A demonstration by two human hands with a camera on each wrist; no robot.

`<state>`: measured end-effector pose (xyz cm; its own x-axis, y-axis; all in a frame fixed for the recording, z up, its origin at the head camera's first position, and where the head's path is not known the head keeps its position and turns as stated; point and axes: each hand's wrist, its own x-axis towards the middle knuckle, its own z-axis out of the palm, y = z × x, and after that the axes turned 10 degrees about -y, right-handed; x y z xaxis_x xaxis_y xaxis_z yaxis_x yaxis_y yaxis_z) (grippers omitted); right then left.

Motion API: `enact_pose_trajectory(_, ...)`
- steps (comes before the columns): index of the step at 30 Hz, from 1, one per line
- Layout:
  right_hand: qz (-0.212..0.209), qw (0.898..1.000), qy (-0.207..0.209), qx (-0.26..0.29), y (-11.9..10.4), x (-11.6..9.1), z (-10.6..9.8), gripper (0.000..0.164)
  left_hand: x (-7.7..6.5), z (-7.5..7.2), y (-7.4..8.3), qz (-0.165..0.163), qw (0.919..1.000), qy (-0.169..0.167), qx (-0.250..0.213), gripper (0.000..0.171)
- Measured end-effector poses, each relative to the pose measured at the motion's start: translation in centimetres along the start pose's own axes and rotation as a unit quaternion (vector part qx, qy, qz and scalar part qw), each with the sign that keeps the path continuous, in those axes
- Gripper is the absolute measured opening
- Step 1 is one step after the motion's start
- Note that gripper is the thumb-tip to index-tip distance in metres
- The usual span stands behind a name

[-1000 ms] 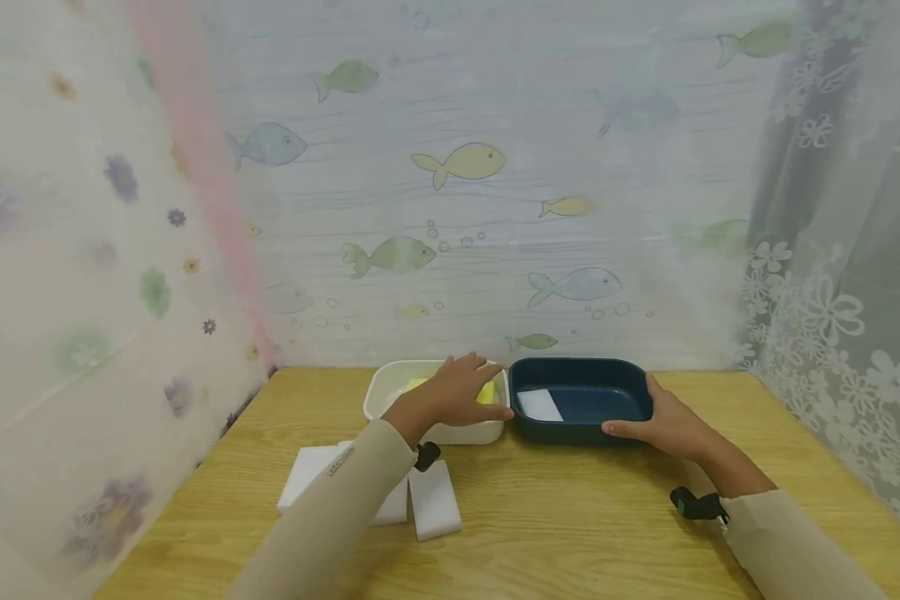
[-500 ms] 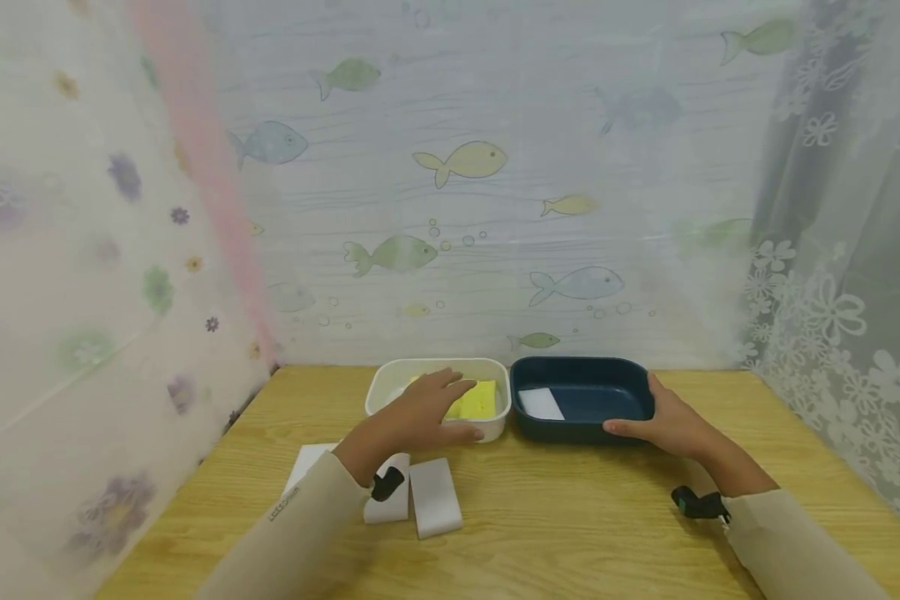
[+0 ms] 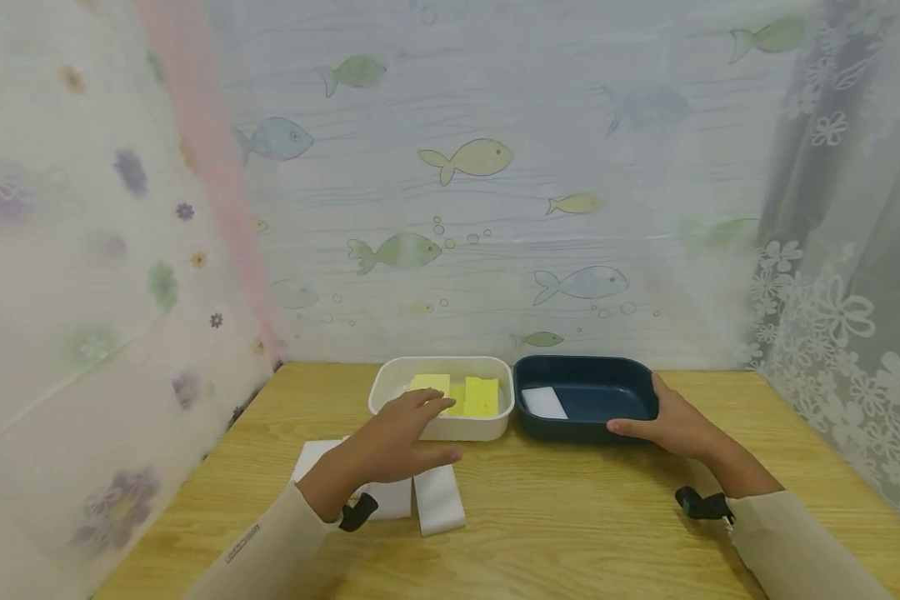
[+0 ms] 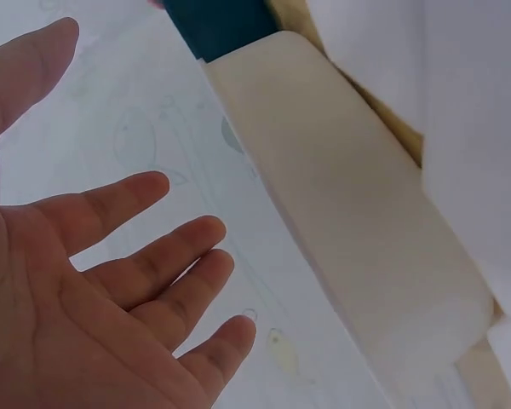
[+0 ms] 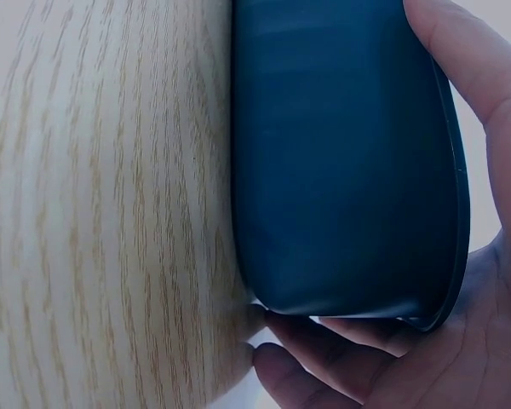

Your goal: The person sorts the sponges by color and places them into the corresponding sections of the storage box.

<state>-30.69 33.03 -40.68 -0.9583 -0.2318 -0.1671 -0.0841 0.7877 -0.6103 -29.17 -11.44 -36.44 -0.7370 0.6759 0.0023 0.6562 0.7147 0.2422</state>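
My left hand (image 3: 382,437) hovers with spread, relaxed fingers in front of the white container (image 3: 474,429), over white foam-like blocks (image 3: 439,502) on the table. Nothing is in its palm in the left wrist view. Yellow sponge-like blocks (image 3: 482,397) lie inside the white container. At the right end of the dark blue container (image 3: 570,431), my right hand (image 3: 675,423) grips the wall, thumb at the front and fingers round the end. The right wrist view shows those fingers (image 5: 324,358) curved about its corner. One white block (image 3: 544,403) lies at the left inside the dark blue container.
Both containers stand side by side at the back of the wooden table (image 3: 570,525). Another white block (image 3: 318,452) lies partly behind my left hand. A fish-patterned curtain (image 3: 465,208) hangs behind the table, with flowered sheets (image 3: 120,333) at the sides.
My left hand has drawn back from over the white container, toward me and to the left, uncovering the yellow blocks. The right hand keeps its grip on the dark blue container.
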Motion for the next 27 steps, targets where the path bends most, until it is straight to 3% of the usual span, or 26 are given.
enact_pose_trajectory(12,-0.007,1.000,0.003,-0.003,-0.1,0.2,0.0,0.121,-2.0,1.6,-0.4,0.016,0.9997,0.016,0.011,0.069)
enact_pose_trajectory(16,-0.005,1.000,-0.001,-0.003,-0.1,0.2,0.1,0.121,-2.1,1.8,-1.1,0.026,0.9996,-0.003,-0.004,0.069)
enact_pose_trajectory(21,-0.004,1.000,-0.003,0.000,-0.1,0.1,0.0,0.119,-2.0,1.9,-1.7,0.013,0.9988,-0.041,-0.024,0.071)
enact_pose_trajectory(27,-0.005,1.000,0.000,-0.002,0.1,0.1,0.0,0.121,-2.0,2.1,-2.1,0.014,0.9975,-0.061,-0.031,0.058)
